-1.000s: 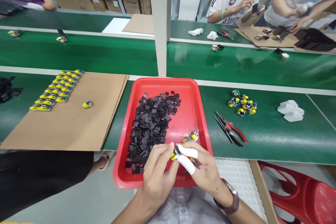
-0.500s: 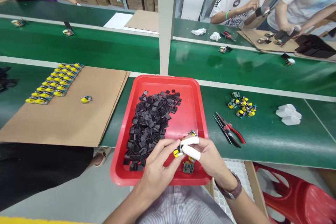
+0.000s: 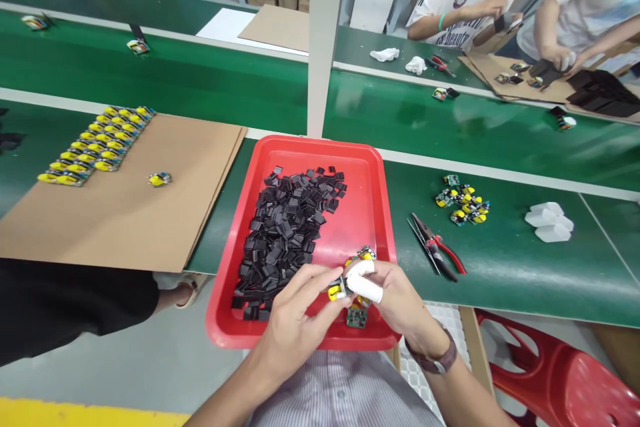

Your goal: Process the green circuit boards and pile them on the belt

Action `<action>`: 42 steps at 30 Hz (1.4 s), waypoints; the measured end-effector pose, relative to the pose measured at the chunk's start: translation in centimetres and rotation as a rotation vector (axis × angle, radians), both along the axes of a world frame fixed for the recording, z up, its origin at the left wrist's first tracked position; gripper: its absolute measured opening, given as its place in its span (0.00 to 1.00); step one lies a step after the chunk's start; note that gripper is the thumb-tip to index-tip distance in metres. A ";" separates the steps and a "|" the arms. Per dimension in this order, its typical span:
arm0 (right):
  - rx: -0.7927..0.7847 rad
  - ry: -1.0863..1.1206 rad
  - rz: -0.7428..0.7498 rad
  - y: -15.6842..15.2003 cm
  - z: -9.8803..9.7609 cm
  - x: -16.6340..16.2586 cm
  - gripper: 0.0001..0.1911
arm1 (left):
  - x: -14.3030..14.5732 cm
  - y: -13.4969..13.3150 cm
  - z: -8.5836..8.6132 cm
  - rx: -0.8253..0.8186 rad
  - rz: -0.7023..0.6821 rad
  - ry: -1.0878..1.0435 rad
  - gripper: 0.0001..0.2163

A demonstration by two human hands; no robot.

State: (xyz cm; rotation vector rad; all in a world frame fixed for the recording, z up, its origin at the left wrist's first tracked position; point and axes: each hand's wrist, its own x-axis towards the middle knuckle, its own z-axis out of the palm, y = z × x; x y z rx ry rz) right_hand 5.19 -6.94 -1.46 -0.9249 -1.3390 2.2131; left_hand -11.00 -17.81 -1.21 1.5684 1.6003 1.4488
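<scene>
A small circuit board with a yellow part [image 3: 334, 292] is held above the near right of the red tray [image 3: 357, 213]. The left hand [image 3: 295, 320] pinches it between thumb and fingertips; the right hand [image 3: 400, 300], with white covers [image 3: 365, 288] on 2 digits, closes narrowly on its other side. In the tray, more boards [image 3: 357, 317] lie near a heap of black pieces [image 3: 283, 233]. Rightward lie pliers [image 3: 432, 241] and a board cluster [image 3: 469, 205]; leftward, cardboard [image 3: 190, 193] bears yellow-topped rows [image 3: 103, 139].
</scene>
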 end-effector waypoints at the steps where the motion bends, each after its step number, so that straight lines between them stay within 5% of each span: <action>1: 0.021 -0.001 -0.005 -0.1 0.2 -0.1 0.13 | 0.1 -0.1 0.0 0.005 -0.002 0.002 0.19; 6: 0.103 -0.037 -0.023 -0.5 0.8 -0.2 0.13 | 0.6 -0.3 -0.1 0.058 0.019 0.043 0.23; 13: -0.220 0.029 0.024 -0.9 -0.6 -0.4 0.19 | 0.9 -0.3 -0.2 0.141 0.031 0.048 0.24; 23: 0.299 -0.033 -0.063 -2.5 -0.4 -0.3 0.11 | 0.8 -0.7 -0.9 0.098 0.146 0.112 0.24; 29: 0.773 -0.079 -0.133 -4.4 -0.3 -0.5 0.22 | 0.9 -0.8 -0.9 0.177 0.190 0.266 0.26; 34: 0.803 -0.058 -0.047 -3.5 0.0 -0.8 0.20 | 0.2 -0.7 -0.7 0.212 0.169 0.295 0.23; 42: 0.961 -0.079 -0.183 -2.0 -0.1 -1.0 0.13 | 0.0 0.6 -1.9 0.203 0.117 0.397 0.23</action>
